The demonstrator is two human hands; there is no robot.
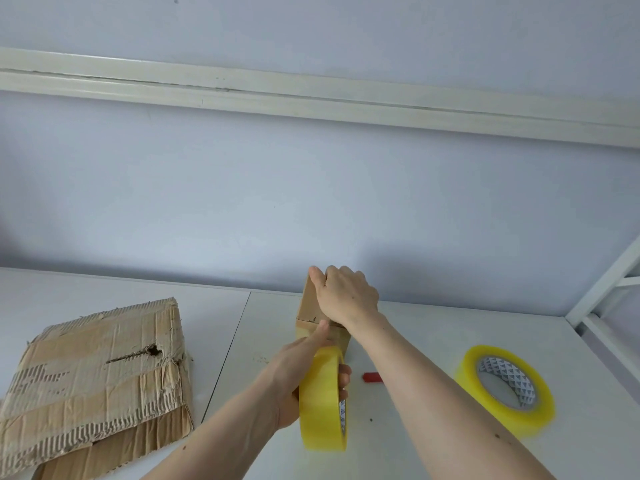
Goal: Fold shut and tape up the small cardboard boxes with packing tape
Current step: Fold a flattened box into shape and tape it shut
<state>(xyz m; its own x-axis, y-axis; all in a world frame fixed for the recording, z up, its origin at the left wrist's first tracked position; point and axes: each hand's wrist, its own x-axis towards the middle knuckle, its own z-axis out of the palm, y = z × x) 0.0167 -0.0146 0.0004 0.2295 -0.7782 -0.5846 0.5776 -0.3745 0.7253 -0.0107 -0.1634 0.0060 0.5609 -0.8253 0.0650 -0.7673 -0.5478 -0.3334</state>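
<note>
A small brown cardboard box (307, 306) stands on the white table (104, 292) near the wall, mostly hidden behind my hands. My right hand (346, 296) lies over its top, fingers curled round the far upper edge. My left hand (294, 368) grips a yellowish roll of packing tape (320, 400) held on edge just in front of the box, with the thumb stretched up against the box's near face. A stretch of tape seems to run from the roll onto the box.
A worn, torn flattened cardboard (97, 375) lies at the left. A second, larger tape roll (505, 386) lies flat at the right. A small red object (372, 377) sits between the arms. A white shelf frame (602, 296) stands at the right edge.
</note>
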